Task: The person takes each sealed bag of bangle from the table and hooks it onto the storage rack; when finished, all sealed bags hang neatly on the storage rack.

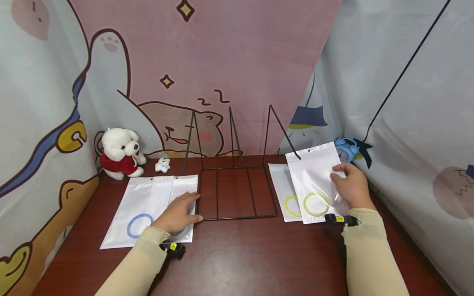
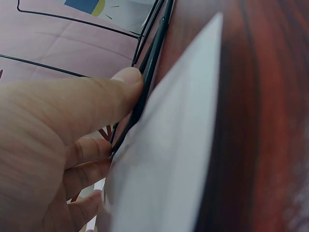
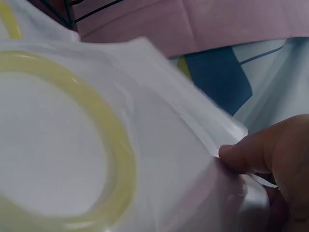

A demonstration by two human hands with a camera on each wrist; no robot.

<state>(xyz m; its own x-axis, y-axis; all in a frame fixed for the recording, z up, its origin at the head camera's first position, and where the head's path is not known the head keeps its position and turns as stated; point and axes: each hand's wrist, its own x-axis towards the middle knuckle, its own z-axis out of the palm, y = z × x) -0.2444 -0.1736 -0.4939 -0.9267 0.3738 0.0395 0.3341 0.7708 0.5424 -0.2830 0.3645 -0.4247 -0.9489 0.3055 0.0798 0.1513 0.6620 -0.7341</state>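
My right hand [image 1: 352, 187] pinches the right edge of a white, clear-fronted zip bag [image 1: 311, 164] between thumb and fingers. A yellow-green ring [image 1: 316, 204] shows inside it; the right wrist view has the same ring [image 3: 118, 145] up close. Partly under this bag lies another white bag [image 1: 277, 181] with a yellow ring. My left hand [image 1: 177, 213] rests its thumb and fingertips at the left side of a black wire rack [image 1: 237, 218], over a white bag [image 1: 185, 185]. In the left wrist view the thumb [image 2: 128, 79] touches the rack's wire [image 2: 152, 63].
Left of the rack lies a white bag [image 1: 140, 193] with a blue ring [image 1: 135, 226]. At the back stand a plush dog [image 1: 120, 154] in red and a small white figurine [image 1: 163, 165]. A blue alarm clock [image 1: 344, 150] sits behind the right hand. Printed curtains enclose the brown table [image 1: 244, 255].
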